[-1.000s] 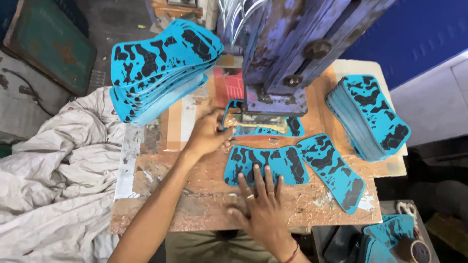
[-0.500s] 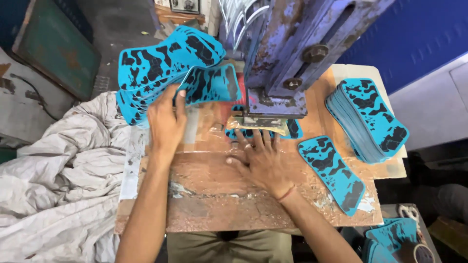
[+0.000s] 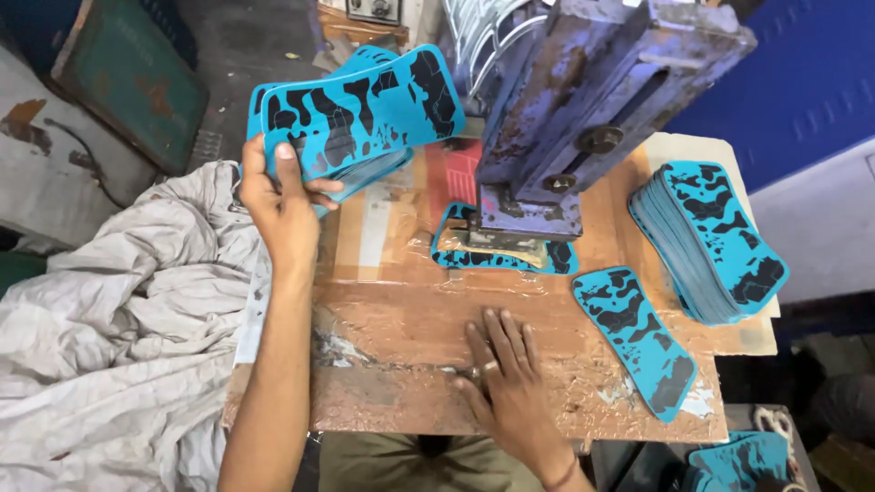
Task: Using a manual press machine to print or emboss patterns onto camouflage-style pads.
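My left hand (image 3: 284,205) pinches printed sole sheets (image 3: 365,114) at 11 o'clock | right hand (image 3: 507,378) spread flat on surface (image 3: 401,310) | one sheet under press (image 3: 583,109), loose sheet (image 3: 638,339) waiting.

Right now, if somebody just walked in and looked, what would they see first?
Probably the bright blue sheet with black blotches that the left hand holds up at the table's left edge. Next, the big worn purple press standing at the back of the wooden table, with a tall stack of the same blue sheets to its right. The right hand lies flat on the table.
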